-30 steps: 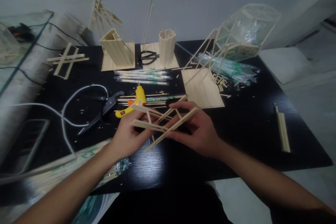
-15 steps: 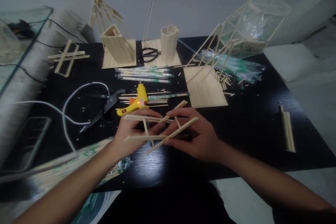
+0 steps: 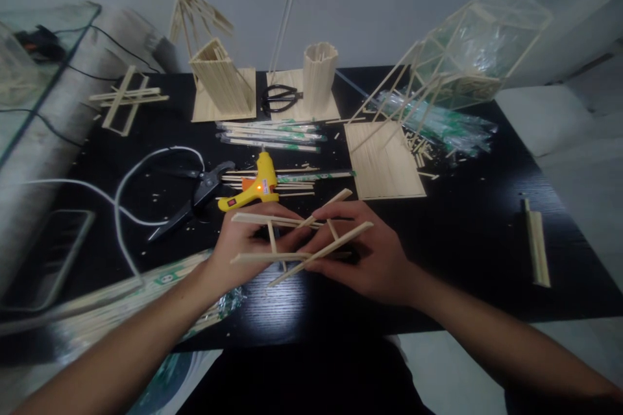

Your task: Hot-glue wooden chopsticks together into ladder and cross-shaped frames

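Note:
Between my hands, above the front of the black table, is a crossed frame of thin wooden sticks [image 3: 335,243] with short crosspieces. My left hand [image 3: 243,243] is closed around its left part, and my right hand [image 3: 365,253] pinches the right part near the crossing. Some fingertips are hidden behind the sticks. Just beyond my left hand stands a yellow glue gun [image 3: 264,178] with a small lit light. Black-handled pruning shears [image 3: 207,188] lie to its left, beside loose sticks [image 3: 296,187].
Two stick-built towers [image 3: 221,81] stand at the back on wooden bases. A windmill-like stick frame [image 3: 129,100] lies at left, a wooden panel [image 3: 384,165] at centre right. Wrapped stick packs [image 3: 160,285] lie front left, a white cable [image 3: 117,207] loops nearby, and a stick bundle [image 3: 537,246] lies far right.
The view has shifted slightly, so the table things appear a little to the right. Both hands keep hold of the stick frame, which has barely moved.

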`<state>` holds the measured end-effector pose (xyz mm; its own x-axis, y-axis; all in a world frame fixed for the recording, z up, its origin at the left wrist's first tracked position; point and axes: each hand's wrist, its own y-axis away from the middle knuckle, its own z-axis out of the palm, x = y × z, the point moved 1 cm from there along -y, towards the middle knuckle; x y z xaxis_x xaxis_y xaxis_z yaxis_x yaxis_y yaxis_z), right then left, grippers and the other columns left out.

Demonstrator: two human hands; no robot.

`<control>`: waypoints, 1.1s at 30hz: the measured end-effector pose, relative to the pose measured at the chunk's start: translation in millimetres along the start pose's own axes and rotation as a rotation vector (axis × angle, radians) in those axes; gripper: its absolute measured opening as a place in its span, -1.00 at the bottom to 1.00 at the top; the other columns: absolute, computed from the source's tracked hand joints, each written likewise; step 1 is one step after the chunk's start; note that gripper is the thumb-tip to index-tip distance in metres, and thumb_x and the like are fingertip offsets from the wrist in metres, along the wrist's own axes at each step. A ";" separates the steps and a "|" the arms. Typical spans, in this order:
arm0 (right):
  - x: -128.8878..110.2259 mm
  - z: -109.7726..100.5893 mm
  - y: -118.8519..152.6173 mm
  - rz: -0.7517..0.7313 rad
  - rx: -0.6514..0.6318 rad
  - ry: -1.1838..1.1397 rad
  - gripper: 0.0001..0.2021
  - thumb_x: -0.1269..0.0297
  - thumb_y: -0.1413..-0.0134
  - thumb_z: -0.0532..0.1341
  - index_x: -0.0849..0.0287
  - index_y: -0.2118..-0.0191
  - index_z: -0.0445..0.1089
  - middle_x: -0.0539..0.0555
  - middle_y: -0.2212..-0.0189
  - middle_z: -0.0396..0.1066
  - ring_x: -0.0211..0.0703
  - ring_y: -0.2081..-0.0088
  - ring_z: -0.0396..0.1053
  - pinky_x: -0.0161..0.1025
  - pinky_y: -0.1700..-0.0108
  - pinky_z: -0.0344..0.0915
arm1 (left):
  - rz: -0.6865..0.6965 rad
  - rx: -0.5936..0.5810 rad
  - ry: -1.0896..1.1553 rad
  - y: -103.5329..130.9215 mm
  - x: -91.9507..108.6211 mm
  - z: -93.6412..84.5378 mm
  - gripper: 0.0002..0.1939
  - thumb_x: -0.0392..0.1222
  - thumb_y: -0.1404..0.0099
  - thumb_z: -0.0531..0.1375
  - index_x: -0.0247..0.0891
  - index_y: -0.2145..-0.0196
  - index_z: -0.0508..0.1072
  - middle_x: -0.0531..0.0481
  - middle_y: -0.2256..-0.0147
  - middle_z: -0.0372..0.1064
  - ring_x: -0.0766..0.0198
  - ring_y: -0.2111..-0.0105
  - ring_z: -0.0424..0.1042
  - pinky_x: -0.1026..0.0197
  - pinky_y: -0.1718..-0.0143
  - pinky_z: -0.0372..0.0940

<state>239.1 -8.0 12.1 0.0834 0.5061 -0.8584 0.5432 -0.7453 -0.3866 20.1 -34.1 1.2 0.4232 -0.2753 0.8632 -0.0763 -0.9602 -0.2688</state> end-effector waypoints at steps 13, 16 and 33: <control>-0.4 0.8 1.5 0.057 -0.025 -0.033 -0.84 0.24 -0.11 0.54 -0.02 0.19 0.66 0.03 -0.01 0.59 -0.07 0.03 0.61 -0.11 -0.06 0.59 | -0.009 -0.067 -0.011 -0.1 5.0 -4.5 -0.90 -0.12 -0.36 0.40 -0.17 0.28 0.66 0.03 0.38 0.63 0.30 0.44 0.58 0.29 0.43 0.46; -1.4 -0.5 0.8 0.024 -0.022 0.006 -0.85 0.27 -0.10 0.54 -0.01 0.19 0.67 0.03 -0.01 0.57 -0.09 0.02 0.60 -0.14 -0.14 0.55 | -0.011 -0.071 -0.001 0.2 6.3 -5.0 -0.89 -0.14 -0.36 0.40 -0.20 0.31 0.65 0.03 0.40 0.62 0.31 0.46 0.57 0.30 0.45 0.45; -0.1 -0.1 0.0 -0.018 -0.020 0.019 -0.82 0.32 -0.07 0.55 0.07 0.20 0.63 0.00 0.04 0.56 -0.18 0.09 0.61 -0.27 -0.02 0.57 | 0.087 -0.032 0.016 -1.1 4.4 -3.0 -0.95 -0.23 -0.34 0.41 -0.26 0.29 0.66 -0.01 0.38 0.63 0.32 0.44 0.60 0.35 0.42 0.47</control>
<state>239.2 -8.0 12.2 0.0891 0.5276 -0.8448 0.5612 -0.7273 -0.3950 19.3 -34.4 6.6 0.3994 -0.3578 0.8441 -0.1412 -0.9337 -0.3290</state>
